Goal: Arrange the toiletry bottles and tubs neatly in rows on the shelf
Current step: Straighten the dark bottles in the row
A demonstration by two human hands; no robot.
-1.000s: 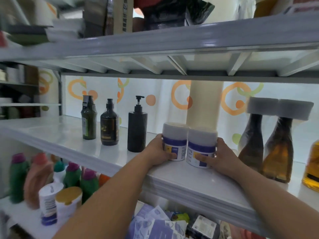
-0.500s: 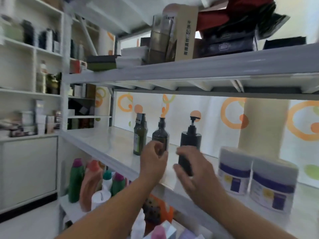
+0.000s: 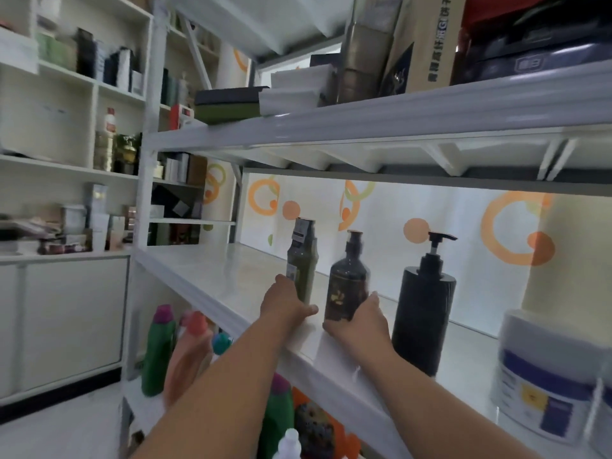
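Both hands have left the two tubs and shifted leftward along the shelf to the bottles since the earlier frames. Nearest the camera, two bare forearms reach up from the lower edge of the view over the shelf's front lip. Right hand: fingers curled around the base of the dark brown pump bottle, thumb up against its right side; the bottle stands upright on the shelf. Left hand: wrapped around the lower part of the green bottle, thumb lying forward along the shelf surface toward the brown bottle; this bottle is also upright. The two bottles stand just beside each other, apart, with the green one further left and slightly further back. Immediately right of the brown bottle stands the black pump bottle, untouched, nozzle pointing right. At the right edge, near the front lip, sits a white tub with a purple label; a second tub is cut off by the frame edge. Below the shelf, coloured bottles stand on a lower level. Behind the row, a white backing sheet with orange rings closes the bay. Above, an upper shelf carries boxes and flat packs.
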